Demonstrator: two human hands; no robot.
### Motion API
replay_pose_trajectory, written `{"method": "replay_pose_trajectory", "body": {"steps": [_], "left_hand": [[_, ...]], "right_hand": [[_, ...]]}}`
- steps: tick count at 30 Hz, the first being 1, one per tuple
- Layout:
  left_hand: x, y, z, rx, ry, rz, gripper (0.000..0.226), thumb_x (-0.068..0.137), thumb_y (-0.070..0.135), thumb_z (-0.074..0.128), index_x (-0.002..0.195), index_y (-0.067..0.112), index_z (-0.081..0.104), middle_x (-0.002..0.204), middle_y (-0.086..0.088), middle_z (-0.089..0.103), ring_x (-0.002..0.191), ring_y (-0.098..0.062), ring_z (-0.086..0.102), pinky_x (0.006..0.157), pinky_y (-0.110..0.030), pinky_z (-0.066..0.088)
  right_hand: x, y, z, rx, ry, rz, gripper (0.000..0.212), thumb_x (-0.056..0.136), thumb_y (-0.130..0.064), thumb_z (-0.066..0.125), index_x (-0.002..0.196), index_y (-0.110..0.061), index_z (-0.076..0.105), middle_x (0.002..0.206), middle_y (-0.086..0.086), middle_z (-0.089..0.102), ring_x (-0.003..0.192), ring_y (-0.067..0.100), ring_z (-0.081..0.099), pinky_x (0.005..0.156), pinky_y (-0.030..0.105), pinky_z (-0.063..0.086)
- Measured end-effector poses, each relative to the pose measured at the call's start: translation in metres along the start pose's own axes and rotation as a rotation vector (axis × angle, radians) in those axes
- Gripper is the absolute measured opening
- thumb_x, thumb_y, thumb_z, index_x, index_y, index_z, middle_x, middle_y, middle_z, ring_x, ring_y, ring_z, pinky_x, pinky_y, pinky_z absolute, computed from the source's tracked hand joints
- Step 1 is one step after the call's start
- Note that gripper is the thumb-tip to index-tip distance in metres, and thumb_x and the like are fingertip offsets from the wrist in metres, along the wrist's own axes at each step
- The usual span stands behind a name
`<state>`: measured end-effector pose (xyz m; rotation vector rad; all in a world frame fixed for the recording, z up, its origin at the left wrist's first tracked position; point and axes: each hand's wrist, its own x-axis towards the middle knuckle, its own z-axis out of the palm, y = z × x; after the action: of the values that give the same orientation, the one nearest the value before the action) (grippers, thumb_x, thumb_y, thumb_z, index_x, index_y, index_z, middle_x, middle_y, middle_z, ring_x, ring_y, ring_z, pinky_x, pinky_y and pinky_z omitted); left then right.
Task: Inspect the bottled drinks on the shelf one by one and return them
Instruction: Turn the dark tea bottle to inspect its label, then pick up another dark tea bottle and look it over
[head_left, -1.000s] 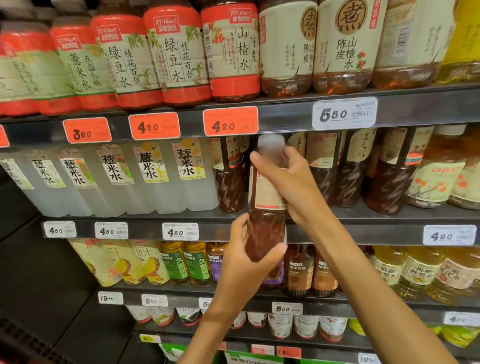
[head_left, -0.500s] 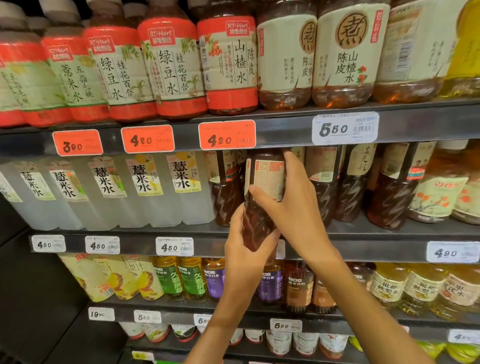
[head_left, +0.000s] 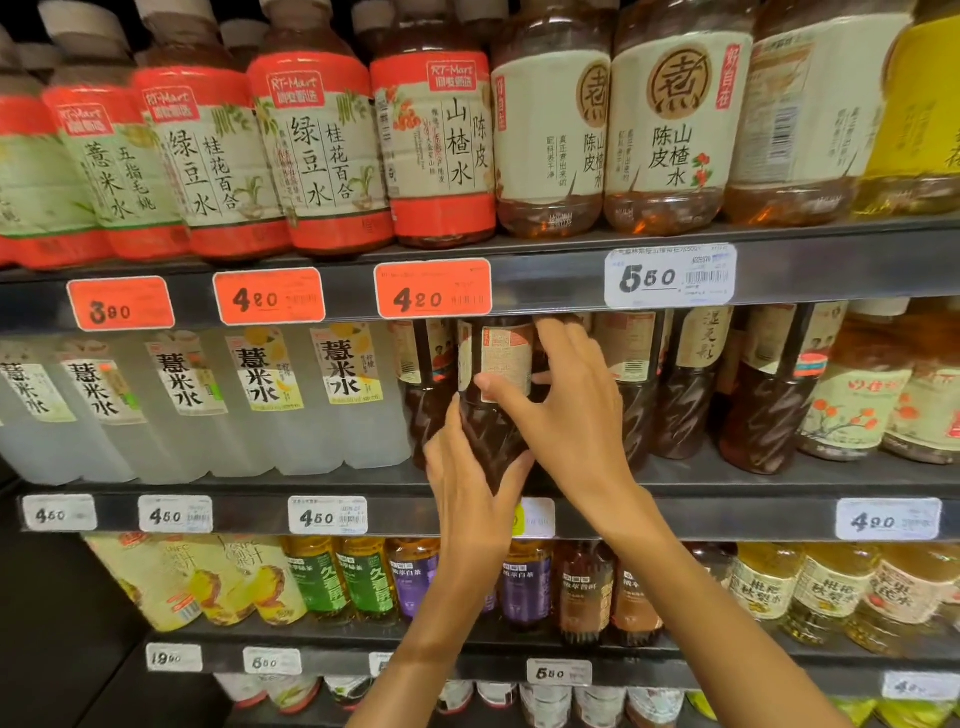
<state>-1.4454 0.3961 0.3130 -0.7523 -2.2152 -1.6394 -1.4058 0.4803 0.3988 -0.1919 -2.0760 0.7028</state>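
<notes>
A dark metal shelving unit (head_left: 571, 280) stacked with bottled drinks fills the view, its rails carrying orange price tags (head_left: 432, 288) and white price tags (head_left: 670, 275). Along the top tier stand large red-labelled bottles (head_left: 317, 150) and cream-labelled bottles (head_left: 675, 124) of amber drink. On the middle tier, cloudy white bottles (head_left: 260, 400) line the left side, with dark brown bottles (head_left: 685, 384) to the right. Lower down sit green- and purple-labelled teas (head_left: 363, 577).

A person holds a dark brown bottle (head_left: 498, 374) upright at the front edge of the middle tier, between a matching bottle on its left and the rest of the brown row, its top hidden behind the rail above. The right hand (head_left: 571, 415) wraps the labelled upper half from the right, thumb across the front and fingers curled round the back. The left hand (head_left: 467, 483) cups the ribbed lower body, fingers up the left side and thumb on the front right. Whether the base touches the shelf cannot be told.
</notes>
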Motion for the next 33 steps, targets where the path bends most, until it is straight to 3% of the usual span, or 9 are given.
{"method": "replay_pose_trajectory", "body": {"steps": [3, 7, 11, 15, 17, 20, 24, 29, 33], "left_hand": [[-0.002, 0.001, 0.003, 0.195, 0.052, 0.091, 0.087, 0.084, 0.017, 0.067, 0.15, 0.009, 0.01, 0.149, -0.013, 0.021, 0.132, -0.011, 0.016, 0.111, -0.031, 0.014], [-0.01, 0.0, -0.001, 0.193, 0.095, 0.103, 0.085, 0.083, 0.013, 0.07, 0.148, 0.007, 0.016, 0.148, -0.013, 0.026, 0.134, -0.01, 0.019, 0.114, -0.038, 0.024], [-0.003, 0.001, 0.003, 0.294, 0.164, 0.046, 0.083, 0.08, 0.009, 0.074, 0.147, 0.004, 0.025, 0.142, -0.016, 0.034, 0.134, -0.025, 0.034, 0.109, -0.044, 0.036], [0.0, 0.004, 0.006, 0.484, 0.207, 0.047, 0.079, 0.074, 0.016, 0.079, 0.14, -0.002, 0.039, 0.129, -0.023, 0.049, 0.118, -0.038, 0.046, 0.098, -0.047, 0.04], [0.001, 0.002, 0.005, 0.492, 0.221, 0.066, 0.077, 0.074, 0.018, 0.08, 0.136, -0.005, 0.041, 0.125, -0.024, 0.051, 0.116, -0.038, 0.049, 0.096, -0.046, 0.043], [0.004, 0.001, 0.007, 0.501, 0.228, 0.072, 0.08, 0.074, 0.026, 0.08, 0.135, -0.007, 0.041, 0.119, -0.023, 0.051, 0.112, -0.035, 0.052, 0.094, -0.044, 0.047], [0.008, 0.004, 0.014, 0.532, 0.222, 0.028, 0.082, 0.077, 0.033, 0.077, 0.139, -0.004, 0.038, 0.108, -0.018, 0.051, 0.097, -0.03, 0.056, 0.084, -0.04, 0.05], [0.007, 0.009, 0.022, 0.43, 0.177, -0.04, 0.079, 0.089, 0.031, 0.064, 0.149, 0.005, 0.019, 0.116, -0.012, 0.047, 0.1, -0.023, 0.053, 0.088, -0.032, 0.044], [0.002, 0.01, 0.018, 0.304, 0.153, -0.063, 0.078, 0.09, 0.019, 0.063, 0.15, 0.009, 0.014, 0.121, -0.008, 0.045, 0.106, -0.019, 0.051, 0.096, -0.033, 0.046]], "right_hand": [[0.0, 0.002, 0.005, -0.039, 0.016, -0.037, 0.042, 0.082, -0.038, 0.071, 0.111, -0.011, 0.056, 0.103, 0.001, 0.057, 0.096, 0.021, 0.05, 0.068, 0.034, 0.044], [-0.001, 0.003, 0.014, -0.064, 0.069, -0.094, 0.041, 0.081, -0.037, 0.072, 0.106, -0.008, 0.058, 0.097, 0.003, 0.058, 0.089, 0.023, 0.05, 0.063, 0.029, 0.033], [-0.002, 0.005, 0.023, -0.101, 0.078, -0.159, 0.042, 0.081, -0.035, 0.073, 0.103, -0.002, 0.059, 0.095, 0.01, 0.059, 0.085, 0.029, 0.053, 0.057, 0.03, 0.038], [0.001, 0.008, 0.022, -0.174, 0.101, -0.215, 0.041, 0.081, -0.036, 0.073, 0.096, 0.0, 0.059, 0.089, 0.014, 0.059, 0.079, 0.031, 0.056, 0.049, 0.035, 0.046], [-0.001, 0.012, 0.019, -0.226, 0.146, -0.266, 0.04, 0.081, -0.034, 0.073, 0.1, 0.001, 0.062, 0.089, 0.014, 0.06, 0.08, 0.029, 0.058, 0.052, 0.034, 0.048], [-0.002, 0.024, 0.011, -0.329, 0.31, -0.337, 0.031, 0.087, -0.024, 0.069, 0.104, 0.002, 0.064, 0.091, 0.013, 0.063, 0.086, 0.028, 0.057, 0.068, 0.033, 0.048], [0.007, 0.041, -0.007, -0.619, 0.408, -0.334, 0.022, 0.089, -0.024, 0.063, 0.086, -0.003, 0.062, 0.078, 0.013, 0.059, 0.081, 0.028, 0.048, 0.075, 0.037, 0.036], [0.026, 0.033, -0.018, -0.702, 0.28, -0.247, 0.042, 0.072, -0.037, 0.078, 0.051, -0.007, 0.056, 0.047, 0.01, 0.054, 0.054, 0.026, 0.054, 0.062, 0.034, 0.04], [0.035, 0.028, -0.013, -0.689, 0.158, -0.222, 0.051, 0.064, -0.039, 0.086, 0.04, -0.013, 0.049, 0.039, 0.004, 0.046, 0.042, 0.021, 0.045, 0.056, 0.027, 0.025]]}}
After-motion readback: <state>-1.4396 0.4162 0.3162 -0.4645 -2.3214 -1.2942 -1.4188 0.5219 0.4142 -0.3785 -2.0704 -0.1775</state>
